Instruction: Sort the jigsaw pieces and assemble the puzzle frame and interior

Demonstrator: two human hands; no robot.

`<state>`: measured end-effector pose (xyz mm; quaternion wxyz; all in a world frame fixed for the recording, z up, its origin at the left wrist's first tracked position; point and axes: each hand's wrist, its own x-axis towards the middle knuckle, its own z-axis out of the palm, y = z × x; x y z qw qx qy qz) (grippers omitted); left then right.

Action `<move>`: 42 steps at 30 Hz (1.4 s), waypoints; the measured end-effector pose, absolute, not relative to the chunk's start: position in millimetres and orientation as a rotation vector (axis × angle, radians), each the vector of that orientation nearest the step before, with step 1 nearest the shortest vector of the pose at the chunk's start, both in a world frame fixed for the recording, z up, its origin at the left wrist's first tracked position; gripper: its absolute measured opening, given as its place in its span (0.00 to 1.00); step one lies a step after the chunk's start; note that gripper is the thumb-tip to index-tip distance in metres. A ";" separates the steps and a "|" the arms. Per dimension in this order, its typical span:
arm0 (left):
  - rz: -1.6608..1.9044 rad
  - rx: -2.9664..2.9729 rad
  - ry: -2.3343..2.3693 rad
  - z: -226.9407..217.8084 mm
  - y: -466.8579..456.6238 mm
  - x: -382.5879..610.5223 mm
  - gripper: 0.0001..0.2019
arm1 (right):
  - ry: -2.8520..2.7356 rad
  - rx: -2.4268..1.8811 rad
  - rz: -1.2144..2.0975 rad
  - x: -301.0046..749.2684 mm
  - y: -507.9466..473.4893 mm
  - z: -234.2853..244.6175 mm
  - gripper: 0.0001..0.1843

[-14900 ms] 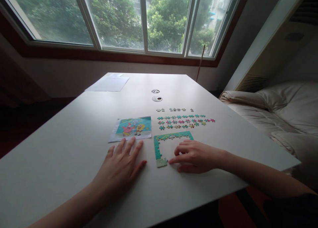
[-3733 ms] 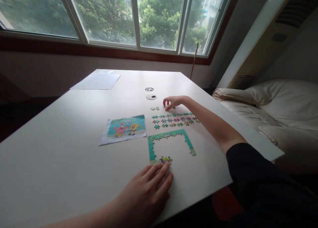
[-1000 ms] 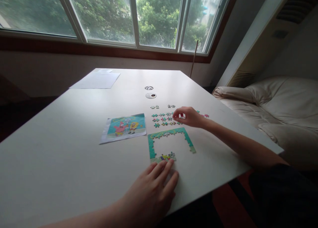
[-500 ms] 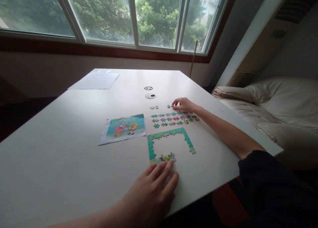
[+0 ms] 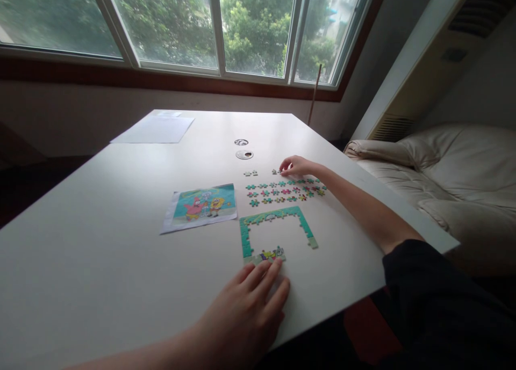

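Note:
A partly joined jigsaw border, mostly teal, lies on the white table with a gap at its lower right. My left hand rests at its near side, fingers stretched out and fingertips touching the bottom strip. Farther off, my right hand is closed in a pinch on a small puzzle piece in the back row; the fingers partly hide it. Just left of that lies another loose piece. Rows of loose puzzle pieces fill the space between border and right hand.
Left of the border lies a printed cartoon picture. Two round items sit farther back on the table. White paper lies at the far left corner. A pale sofa stands beyond the right edge, windows behind.
Hardly anything differs. My right forearm has shifted very slightly, its fingers staying at the back row. My left hand keeps its place on the border's bottom strip.

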<state>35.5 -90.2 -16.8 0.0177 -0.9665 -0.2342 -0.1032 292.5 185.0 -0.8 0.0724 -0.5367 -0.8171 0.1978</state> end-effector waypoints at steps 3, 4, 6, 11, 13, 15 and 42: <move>-0.311 -3.018 -0.734 -17.4 -90.3 35.1 0.16 | -2.465 -1.596 0.629 291.5 186.6 0.1 0.20; -0.311 -3.021 -0.733 -17.5 -90.2 34.9 0.16 | -2.467 -1.583 0.635 290.6 186.8 0.1 0.21; -0.326 -3.021 -0.731 -17.1 -90.0 34.6 0.16 | -2.474 -1.553 0.638 287.7 186.9 -0.5 0.22; -0.303 -3.023 -0.728 -14.4 -89.8 35.0 0.16 | -2.474 -1.537 0.620 279.6 189.8 -3.1 0.21; -0.295 -3.022 -0.729 -13.9 -89.8 35.4 0.16 | -2.474 -1.544 0.632 278.1 192.0 -3.5 0.19; -0.302 -3.018 -0.725 -14.2 -89.7 35.7 0.16 | -2.483 -1.543 0.648 278.3 193.8 -3.0 0.19; -0.281 -3.043 -0.734 -11.1 -89.0 34.9 0.16 | -2.413 -1.224 0.769 282.4 127.6 14.8 0.13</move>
